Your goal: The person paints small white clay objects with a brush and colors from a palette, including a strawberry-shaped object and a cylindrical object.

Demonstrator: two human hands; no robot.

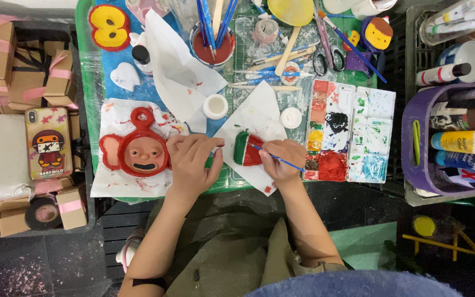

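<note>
Brush [279, 158] tip sits on the watermelon-slice piece [247, 149], which lies on a white paper sheet [259, 118] at the near table [92, 99] edge, between both hands. Right hand [282, 162] is closed on the brush in a pen grip, just right of the piece and touching or nearly so. Brush shaft runs from upper-left at the tip down-right past the knuckles. Left hand [192, 162] is fingers-together, curled, resting palm-down just left of the piece; fingertips point toward it but can't tell if they touch or pin it. Right hand is the nearer one to the piece.

Piece long axis: roughly near-to-far, tilted a bit; green band on left side, red on right.

Paint palette [350, 132] sits just right of the right hand, red well nearest it. Red character-face figure [138, 148] lies left of the left hand, on its own smeared paper, apart from the slice. Red paint water cup [211, 47] w/ brushes is farther back.

Hidden: lower right part of the piece under the right hand; brush bristles too small to make out; left hand's underside not visible, so whether it holds anything is unclear.
</note>
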